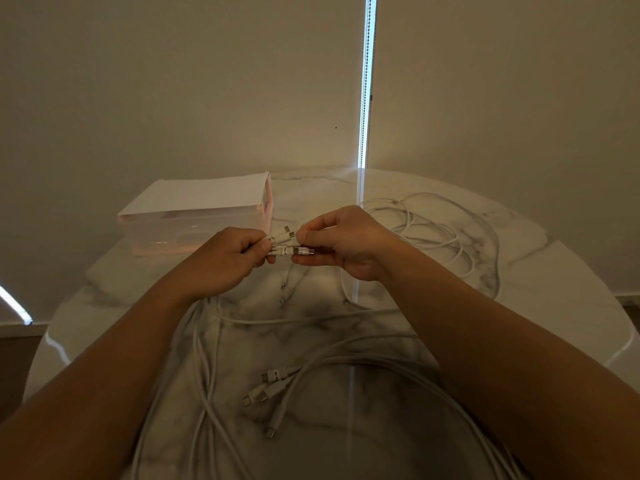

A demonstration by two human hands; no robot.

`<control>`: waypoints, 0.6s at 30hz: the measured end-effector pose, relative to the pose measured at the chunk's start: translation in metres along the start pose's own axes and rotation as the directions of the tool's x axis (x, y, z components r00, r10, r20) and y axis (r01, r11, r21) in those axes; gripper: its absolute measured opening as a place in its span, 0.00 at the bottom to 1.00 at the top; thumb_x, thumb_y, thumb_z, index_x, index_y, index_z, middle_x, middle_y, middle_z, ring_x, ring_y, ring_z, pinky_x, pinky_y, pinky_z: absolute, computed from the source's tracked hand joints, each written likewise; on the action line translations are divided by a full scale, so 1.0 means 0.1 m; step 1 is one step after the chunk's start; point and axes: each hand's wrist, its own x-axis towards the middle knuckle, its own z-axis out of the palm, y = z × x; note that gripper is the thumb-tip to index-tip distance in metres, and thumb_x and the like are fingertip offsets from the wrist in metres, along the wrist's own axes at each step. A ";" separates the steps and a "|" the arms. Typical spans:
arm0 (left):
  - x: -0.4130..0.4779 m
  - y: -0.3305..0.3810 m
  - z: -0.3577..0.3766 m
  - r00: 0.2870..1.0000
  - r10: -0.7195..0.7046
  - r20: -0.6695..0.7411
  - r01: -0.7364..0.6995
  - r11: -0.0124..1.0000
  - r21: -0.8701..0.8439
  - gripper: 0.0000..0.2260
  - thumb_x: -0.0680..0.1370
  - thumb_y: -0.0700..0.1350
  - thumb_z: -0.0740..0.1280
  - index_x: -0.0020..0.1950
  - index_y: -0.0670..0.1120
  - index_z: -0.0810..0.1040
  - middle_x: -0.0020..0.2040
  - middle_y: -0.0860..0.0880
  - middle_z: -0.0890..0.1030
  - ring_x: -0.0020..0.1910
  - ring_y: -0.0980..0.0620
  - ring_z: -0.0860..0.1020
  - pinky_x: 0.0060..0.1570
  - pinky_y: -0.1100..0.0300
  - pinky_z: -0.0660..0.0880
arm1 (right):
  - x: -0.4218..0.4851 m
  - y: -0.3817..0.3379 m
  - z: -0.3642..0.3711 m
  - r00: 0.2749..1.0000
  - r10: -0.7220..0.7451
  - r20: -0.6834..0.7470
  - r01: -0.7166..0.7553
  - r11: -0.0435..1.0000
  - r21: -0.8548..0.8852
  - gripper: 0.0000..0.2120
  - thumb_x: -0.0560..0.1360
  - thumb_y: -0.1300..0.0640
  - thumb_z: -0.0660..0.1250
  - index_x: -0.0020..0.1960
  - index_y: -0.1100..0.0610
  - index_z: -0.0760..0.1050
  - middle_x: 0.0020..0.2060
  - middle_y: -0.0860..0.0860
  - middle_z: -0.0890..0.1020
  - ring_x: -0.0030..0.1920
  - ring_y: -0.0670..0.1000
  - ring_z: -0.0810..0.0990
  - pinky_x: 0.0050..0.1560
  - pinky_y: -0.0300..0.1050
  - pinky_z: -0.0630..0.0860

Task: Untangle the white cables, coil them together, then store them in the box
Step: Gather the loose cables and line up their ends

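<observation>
While left hand (221, 262), right hand (343, 242) pinch cable plugs (288, 242), box (194, 216) by table (540, 271) edge.

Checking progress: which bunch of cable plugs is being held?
The far bunch by the box, pinched between left hand and right hand; the near bunch lies loose on the table.

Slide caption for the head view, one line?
Left hand and right hand hold white cable ends together above the marble table; box behind.
</observation>
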 end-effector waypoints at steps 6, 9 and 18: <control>-0.01 -0.01 0.00 0.998 0.050 0.041 -0.048 0.998 -0.039 0.14 0.83 0.43 0.58 0.44 0.47 0.81 0.30 0.52 0.74 0.28 0.56 0.68 0.29 0.65 0.66 | -0.02 0.01 0.00 0.998 -0.038 -0.049 0.032 0.992 -0.125 0.05 0.72 0.72 0.71 0.46 0.73 0.79 0.43 0.64 0.83 0.34 0.55 0.85 0.36 0.42 0.83; -0.02 -0.02 -0.01 0.996 0.058 0.071 -0.059 0.998 0.003 0.16 0.83 0.44 0.58 0.38 0.45 0.78 0.28 0.53 0.75 0.27 0.56 0.68 0.29 0.65 0.66 | -0.01 0.00 0.00 0.996 -0.080 -0.049 0.070 0.981 -0.183 0.03 0.70 0.72 0.73 0.43 0.71 0.80 0.44 0.65 0.84 0.35 0.56 0.85 0.39 0.46 0.84; -0.02 -0.02 -0.02 0.994 0.076 0.074 -0.079 0.996 0.043 0.17 0.83 0.45 0.58 0.37 0.43 0.77 0.30 0.45 0.77 0.27 0.53 0.69 0.31 0.61 0.67 | -0.02 0.00 0.00 0.995 -0.094 -0.044 0.085 0.980 -0.181 0.06 0.68 0.71 0.75 0.44 0.71 0.81 0.38 0.62 0.84 0.32 0.54 0.84 0.32 0.38 0.79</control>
